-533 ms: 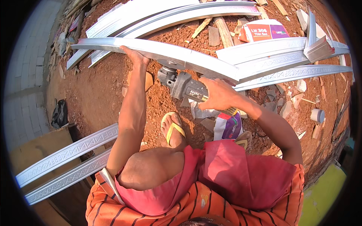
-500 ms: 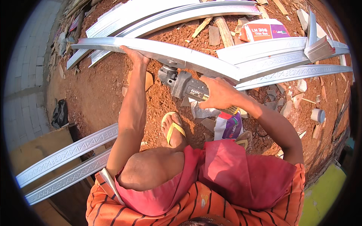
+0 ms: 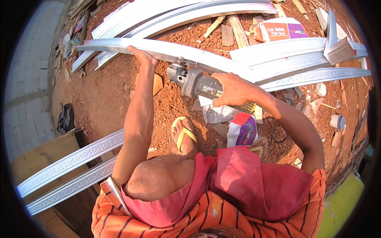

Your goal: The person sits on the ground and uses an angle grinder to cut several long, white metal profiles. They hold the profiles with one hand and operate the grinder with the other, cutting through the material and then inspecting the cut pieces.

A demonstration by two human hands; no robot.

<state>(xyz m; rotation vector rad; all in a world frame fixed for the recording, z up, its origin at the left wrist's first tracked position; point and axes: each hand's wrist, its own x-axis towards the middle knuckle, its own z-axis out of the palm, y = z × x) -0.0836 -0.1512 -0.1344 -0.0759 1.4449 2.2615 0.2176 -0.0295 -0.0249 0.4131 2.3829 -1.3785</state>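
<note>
A long silvery metal channel (image 3: 190,53) lies across in front of me. My left hand (image 3: 143,58) is closed on its near edge, left of its middle. In my right hand (image 3: 235,90) is a black and grey angle grinder (image 3: 204,86), gripped round its body from above. The grinder's head is beside the channel's near side, just right of my left hand; its small round flange shows, but I cannot make out the disc's edge. A thin dark line crosses the channel's near side, right of the grinder's head.
More metal channels (image 3: 190,14) lie at the back, others (image 3: 293,59) to the right, and two embossed lengths (image 3: 71,162) at the lower left. Cement bags (image 3: 281,29), wood scraps (image 3: 237,31) and broken tiles rest on red soil. My sandalled foot (image 3: 184,135) is below the grinder.
The grinder's head has shifted slightly, so its flange shows more plainly against the channel's near edge. My left hand keeps its hold on the channel. The view has moved a little.
</note>
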